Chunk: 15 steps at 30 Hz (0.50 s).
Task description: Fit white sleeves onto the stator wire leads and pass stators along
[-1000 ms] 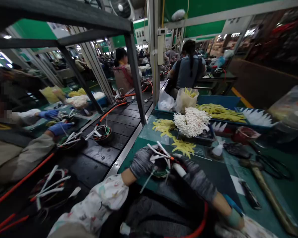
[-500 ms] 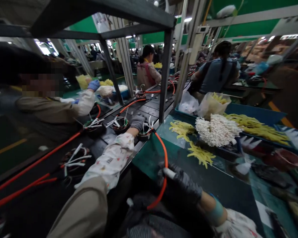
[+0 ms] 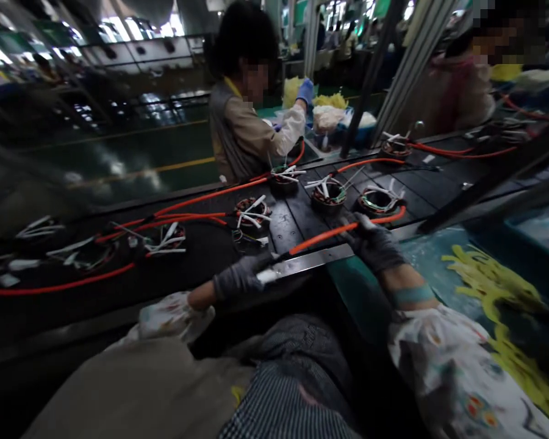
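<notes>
On the conveyor's near edge lies a wire-wound ring (image 3: 379,202), like a motor stator, with white sleeved leads and an orange cable (image 3: 324,236) coming off it. My right hand (image 3: 379,247), in a dark grey glove, is closed around that cable close to the ring. My left hand (image 3: 238,278), gloved too, is closed at the cable's dark far end, beside a small white piece (image 3: 268,276). Between the hands the cable runs nearly straight above the metal edge (image 3: 313,261). A second wound ring (image 3: 329,194) sits just left of the first.
Several more wound rings with orange cables lie along the black conveyor (image 3: 283,222). Yellow strips (image 3: 489,274) are spread on the green bench at right. Across the line a co-worker (image 3: 251,116) in blue gloves works beside bags. A dark frame post (image 3: 480,177) slants at right.
The view has swung left. My left hand has left the rings and come to the cable's end; my right hand has moved up along the cable toward the ring, drawing it across the belt edge.
</notes>
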{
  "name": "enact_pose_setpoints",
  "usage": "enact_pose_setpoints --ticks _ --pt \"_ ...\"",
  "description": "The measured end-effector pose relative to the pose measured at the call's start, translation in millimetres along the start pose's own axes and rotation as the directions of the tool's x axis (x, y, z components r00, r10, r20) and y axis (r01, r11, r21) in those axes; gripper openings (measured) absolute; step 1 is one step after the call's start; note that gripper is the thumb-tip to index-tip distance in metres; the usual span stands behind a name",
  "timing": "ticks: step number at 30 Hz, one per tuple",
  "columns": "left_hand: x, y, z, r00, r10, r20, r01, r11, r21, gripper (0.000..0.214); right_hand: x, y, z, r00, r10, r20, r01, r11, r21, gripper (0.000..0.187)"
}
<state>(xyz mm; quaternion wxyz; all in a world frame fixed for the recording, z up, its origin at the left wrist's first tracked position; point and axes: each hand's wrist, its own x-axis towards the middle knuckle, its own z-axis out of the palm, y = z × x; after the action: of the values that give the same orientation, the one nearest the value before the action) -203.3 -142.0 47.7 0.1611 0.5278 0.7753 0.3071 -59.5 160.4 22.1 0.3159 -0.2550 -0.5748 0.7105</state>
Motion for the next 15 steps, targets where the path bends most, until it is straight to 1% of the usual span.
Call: enact_pose_setpoints --ticks 2,3,4,5,6,7,8,9,10,11,13,14,15 --pt "2 -18 -34.9 0.994 0.001 -0.112 -0.004 1.0 -0.026 0.043 17 6 44 0.994 -0.081 0.075 0.088 0.99 -0.108 0.04" --pt "10 -24 -52.3 0.982 -0.013 -0.19 0.015 1.0 0.01 0.046 22 10 70 0.983 -0.126 0.133 0.148 0.974 -0.17 0.043" --pt "19 -29 -69.4 0.966 -0.036 -0.257 0.059 0.995 0.082 0.048 26 15 99 0.962 -0.179 0.207 0.225 0.947 -0.23 0.042" --pt "30 -32 -85.6 0.946 -0.071 -0.317 0.133 0.975 0.18 0.048 29 19 127 0.926 -0.23 0.298 0.316 0.906 -0.282 0.04" --pt "40 -34 -100.9 0.929 -0.113 -0.353 0.218 0.937 0.274 0.049 30 23 154 0.877 -0.271 0.397 0.409 0.855 -0.319 0.046" --pt "49 -36 -114.6 0.914 -0.152 -0.375 0.289 0.894 0.342 0.05 32 27 179 0.813 -0.295 0.503 0.502 0.793 -0.346 0.053" --pt "56 -38 -126.5 0.9 -0.193 -0.39 0.352 0.85 0.391 0.049 34 31 199 0.726 -0.288 0.625 0.607 0.695 -0.385 0.059" --pt "60 -40 -136.1 0.889 -0.232 -0.395 0.4 0.814 0.422 0.048 36 34 214 0.658 -0.261 0.707 0.681 0.607 -0.41 0.062" --pt "61 -42 -143.4 0.877 -0.264 -0.402 0.439 0.782 0.443 0.046 38 38 223 0.605 -0.225 0.764 0.735 0.525 -0.428 0.063" --pt "59 -44 -148.3 0.864 -0.293 -0.409 0.474 0.747 0.467 0.044 39 41 228 0.569 -0.188 0.8 0.774 0.451 -0.445 0.061" --pt "52 -45 -151.9 0.849 -0.319 -0.42 0.512 0.691 0.51 0.038 38 47 227 0.54 -0.149 0.828 0.816 0.334 -0.472 0.054" --pt "49 -44 -151.5 0.854 -0.311 -0.417 0.507 0.681 0.529 0.037 36 49 223 0.526 -0.143 0.838 0.835 0.273 -0.477 0.049" --pt "49 -42 -150.4 0.875 -0.278 -0.396 0.469 0.692 0.55 0.039 32 50 219 0.512 -0.148 0.846 0.852 0.216 -0.478 0.043"
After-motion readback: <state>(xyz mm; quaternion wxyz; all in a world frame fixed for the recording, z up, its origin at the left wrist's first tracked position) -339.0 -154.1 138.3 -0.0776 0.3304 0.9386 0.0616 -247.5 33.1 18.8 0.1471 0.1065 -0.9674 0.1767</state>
